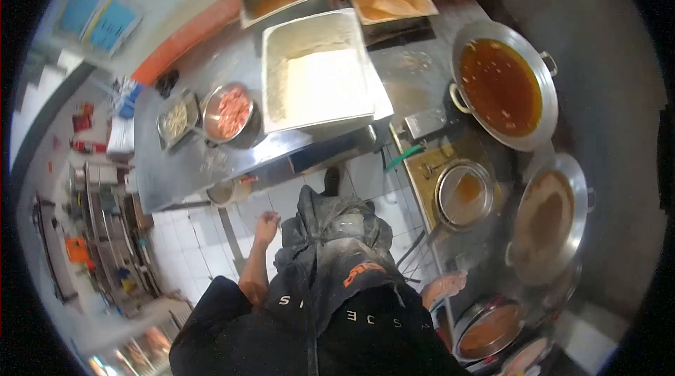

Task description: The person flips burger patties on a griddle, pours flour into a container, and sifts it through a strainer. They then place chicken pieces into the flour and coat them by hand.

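Note:
My left hand (267,227) hangs in front of me over the tiled floor, its fingers curled loosely and nothing visible in them. My right hand (446,285) is out to the right at the edge of the cooking counter, slightly blurred, fingers stretched out. It looks wrapped in something clear, perhaps a plastic glove. Just below it stands a round metal pan (490,329) with orange-brown contents. Further up the counter, a round strainer (464,195) rests on a yellowish board (430,165).
Ahead, a steel table (232,171) bears a deep tub of white flour (327,84), a bowl of raw meat pieces (232,112), a small pale-filled tray (176,120) and two metal trays behind. On the right stand a wok of reddish-brown oil (500,88) and another wok (548,216).

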`<control>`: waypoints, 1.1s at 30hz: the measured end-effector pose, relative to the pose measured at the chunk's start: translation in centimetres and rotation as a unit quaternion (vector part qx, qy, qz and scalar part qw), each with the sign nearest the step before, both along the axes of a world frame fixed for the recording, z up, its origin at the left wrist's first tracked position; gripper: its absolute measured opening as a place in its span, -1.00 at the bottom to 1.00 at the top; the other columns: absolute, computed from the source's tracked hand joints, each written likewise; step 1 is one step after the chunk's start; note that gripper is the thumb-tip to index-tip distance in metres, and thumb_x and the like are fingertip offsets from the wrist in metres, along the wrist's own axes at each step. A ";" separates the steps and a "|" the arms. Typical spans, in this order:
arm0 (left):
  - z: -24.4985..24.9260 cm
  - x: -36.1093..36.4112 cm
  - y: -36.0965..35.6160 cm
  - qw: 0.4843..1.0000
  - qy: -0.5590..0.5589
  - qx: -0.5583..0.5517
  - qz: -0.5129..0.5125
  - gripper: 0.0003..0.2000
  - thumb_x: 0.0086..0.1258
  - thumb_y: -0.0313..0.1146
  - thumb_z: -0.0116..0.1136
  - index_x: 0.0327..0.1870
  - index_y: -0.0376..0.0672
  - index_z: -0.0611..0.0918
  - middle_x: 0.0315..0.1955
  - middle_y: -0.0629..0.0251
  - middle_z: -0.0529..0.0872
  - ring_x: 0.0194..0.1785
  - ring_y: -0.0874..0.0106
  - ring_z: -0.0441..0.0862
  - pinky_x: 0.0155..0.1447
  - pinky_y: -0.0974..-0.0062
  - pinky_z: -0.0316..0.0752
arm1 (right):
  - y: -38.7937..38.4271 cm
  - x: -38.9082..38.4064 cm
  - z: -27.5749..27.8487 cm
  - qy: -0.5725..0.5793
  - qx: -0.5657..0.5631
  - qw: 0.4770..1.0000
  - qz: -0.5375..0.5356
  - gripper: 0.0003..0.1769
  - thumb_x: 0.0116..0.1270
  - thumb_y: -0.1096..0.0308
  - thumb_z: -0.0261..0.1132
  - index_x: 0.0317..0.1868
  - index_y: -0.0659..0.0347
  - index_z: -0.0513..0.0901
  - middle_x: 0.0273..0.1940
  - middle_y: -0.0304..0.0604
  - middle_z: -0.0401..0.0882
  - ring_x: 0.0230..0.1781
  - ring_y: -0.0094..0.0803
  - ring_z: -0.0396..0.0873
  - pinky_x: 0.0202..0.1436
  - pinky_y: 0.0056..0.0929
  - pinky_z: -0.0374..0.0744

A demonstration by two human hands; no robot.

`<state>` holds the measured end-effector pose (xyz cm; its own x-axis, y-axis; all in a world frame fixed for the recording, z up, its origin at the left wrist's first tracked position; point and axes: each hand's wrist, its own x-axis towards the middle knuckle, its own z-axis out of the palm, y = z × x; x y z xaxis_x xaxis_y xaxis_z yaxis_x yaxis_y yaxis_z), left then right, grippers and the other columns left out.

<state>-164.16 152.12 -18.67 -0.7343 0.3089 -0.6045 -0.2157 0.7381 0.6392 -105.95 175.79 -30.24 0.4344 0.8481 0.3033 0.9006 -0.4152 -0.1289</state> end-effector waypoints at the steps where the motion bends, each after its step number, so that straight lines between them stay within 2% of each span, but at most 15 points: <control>1: 0.9 0.3 1.0 0.997 0.047 0.033 0.045 -0.76 0.42 -0.24 0.21 -0.15 -0.27 0.64 -0.39 0.29 0.69 -0.40 0.47 0.60 -0.34 0.45 0.50 | 2.6 -3.4 6.5 0.122 0.048 0.991 0.006 -0.55 0.50 0.20 0.20 0.21 0.39 0.55 0.13 0.13 0.60 0.13 -0.04 0.57 0.24 -0.19 0.52; 4: 3.9 -1.6 3.3 0.979 0.108 0.096 0.145 -0.74 0.45 -0.19 0.21 -0.25 -0.26 0.61 -0.46 0.33 0.64 -0.52 0.52 0.53 -0.45 0.50 0.43 | 9.5 -14.5 22.4 0.290 0.079 0.953 0.048 -0.53 0.52 0.13 0.22 0.18 0.41 0.56 0.04 0.07 0.64 0.02 -0.11 0.60 0.15 -0.19 0.55; 7: 7.8 -4.7 4.5 0.941 0.143 0.187 0.242 -0.67 0.49 -0.10 0.21 -0.37 -0.18 0.53 -0.56 0.40 0.53 -0.59 0.60 0.45 -0.54 0.62 0.32 | 14.0 -21.6 28.7 0.339 0.178 0.899 0.212 -0.51 0.53 0.10 0.23 0.18 0.41 0.56 -0.06 0.03 0.66 -0.13 -0.21 0.63 -0.02 -0.26 0.60; 10: 10.2 -8.9 4.0 0.907 0.136 0.241 0.317 -0.75 0.51 -0.12 0.13 -0.23 -0.13 0.55 -0.50 0.41 0.54 -0.50 0.57 0.53 -0.48 0.60 0.42 | 15.3 -30.7 35.6 0.389 0.103 0.883 0.243 -0.48 0.54 0.08 0.17 0.22 0.39 0.56 0.03 0.06 0.65 -0.02 -0.19 0.64 0.08 -0.21 0.59; 13: 11.7 -12.9 2.9 0.875 0.135 0.258 0.386 -0.75 0.51 -0.12 0.14 -0.15 -0.13 0.54 -0.44 0.39 0.57 -0.47 0.58 0.54 -0.47 0.62 0.43 | 15.3 -39.6 36.8 0.431 0.093 0.811 0.384 -0.48 0.55 0.07 0.17 0.21 0.40 0.56 0.01 0.05 0.64 -0.05 -0.23 0.63 0.04 -0.27 0.59; 14: 11.6 -13.8 2.1 0.874 0.131 0.256 0.392 -0.75 0.51 -0.12 0.14 -0.15 -0.13 0.54 -0.44 0.39 0.57 -0.47 0.58 0.54 -0.47 0.62 0.43 | 13.8 -44.2 38.6 0.465 0.048 0.812 0.349 -0.52 0.52 0.14 0.22 0.20 0.42 0.56 -0.01 0.00 0.66 -0.07 -0.25 0.64 0.00 -0.30 0.60; 15: 11.6 -15.1 1.5 0.867 0.121 0.256 0.410 -0.75 0.51 -0.13 0.15 -0.11 -0.13 0.53 -0.40 0.37 0.58 -0.45 0.57 0.54 -0.46 0.62 0.44 | 13.1 -47.8 37.3 0.496 0.112 0.768 0.390 -0.60 0.50 0.12 0.27 0.09 0.31 0.59 -0.16 -0.06 0.71 -0.29 -0.41 0.67 -0.16 -0.45 0.69; 17: 10.9 -18.8 0.9 0.864 0.102 0.267 0.414 -0.75 0.51 -0.14 0.16 -0.06 -0.13 0.52 -0.36 0.35 0.58 -0.43 0.57 0.54 -0.45 0.62 0.44 | 11.6 -54.1 40.3 0.262 0.012 0.833 0.487 -0.48 0.43 0.03 0.31 0.20 0.26 0.57 0.06 0.07 0.67 -0.03 -0.12 0.69 0.03 -0.19 0.68; 18: 10.3 -20.0 0.1 0.851 0.101 0.282 0.431 -0.72 0.50 -0.15 0.17 -0.02 -0.16 0.48 -0.36 0.31 0.59 -0.45 0.57 0.52 -0.47 0.63 0.42 | 11.2 -56.6 41.2 0.211 -0.045 0.827 0.519 -0.42 0.40 0.03 0.32 0.25 0.27 0.55 0.11 0.12 0.64 0.07 -0.05 0.65 0.16 -0.12 0.61; 20: 9.7 -23.4 -1.0 0.842 0.097 0.298 0.439 -0.69 0.50 -0.17 0.19 0.02 -0.19 0.45 -0.36 0.28 0.60 -0.47 0.58 0.51 -0.48 0.64 0.40 | 11.9 -59.8 40.1 0.164 -0.008 0.819 0.550 -0.46 0.40 0.13 0.30 0.27 0.28 0.53 0.11 0.16 0.63 0.12 -0.01 0.63 0.26 -0.16 0.55; 23: 10.4 -26.6 -1.2 0.857 0.074 0.294 0.417 -0.71 0.49 -0.18 0.20 -0.01 -0.18 0.47 -0.37 0.30 0.62 -0.45 0.60 0.52 -0.49 0.65 0.40 | 13.3 -61.2 39.0 0.277 -0.020 0.834 0.476 -0.49 0.40 0.19 0.30 0.26 0.28 0.54 0.12 0.15 0.63 0.15 -0.03 0.61 0.29 -0.23 0.52; 26: 10.9 -28.7 -0.5 0.903 0.061 0.264 0.334 -0.75 0.47 -0.22 0.25 -0.07 -0.17 0.51 -0.40 0.36 0.62 -0.44 0.64 0.51 -0.49 0.68 0.36 | 13.2 -61.5 40.1 0.273 -0.011 0.848 0.455 -0.53 0.40 0.27 0.30 0.23 0.33 0.57 0.12 0.15 0.65 0.13 -0.06 0.63 0.28 -0.21 0.51; 30: 10.6 -29.8 2.1 0.933 0.042 0.277 0.225 -0.79 0.46 -0.25 0.26 -0.10 -0.17 0.54 -0.49 0.42 0.60 -0.49 0.66 0.49 -0.50 0.70 0.30 | 9.9 -64.5 41.4 0.317 -0.114 0.840 0.425 -0.55 0.44 0.23 0.27 0.25 0.26 0.60 0.07 0.11 0.71 -0.03 -0.12 0.72 0.05 -0.24 0.66; 31: 10.8 -29.7 3.0 0.941 0.052 0.283 0.179 -0.79 0.48 -0.24 0.24 -0.09 -0.16 0.54 -0.50 0.43 0.59 -0.52 0.66 0.48 -0.51 0.70 0.30 | 9.8 -64.7 38.7 0.348 -0.064 0.806 0.475 -0.56 0.46 0.14 0.26 0.23 0.19 0.61 0.05 0.10 0.72 -0.09 -0.11 0.75 -0.07 -0.22 0.73; 33: 12.2 -29.2 4.9 0.950 0.044 0.264 0.162 -0.76 0.47 -0.27 0.26 -0.06 -0.20 0.53 -0.51 0.39 0.61 -0.50 0.64 0.51 -0.49 0.66 0.34 | 6.8 -68.5 40.3 0.255 -0.098 0.805 0.527 -0.55 0.48 0.06 0.24 0.19 0.19 0.62 0.04 0.13 0.72 -0.08 -0.09 0.76 -0.07 -0.15 0.76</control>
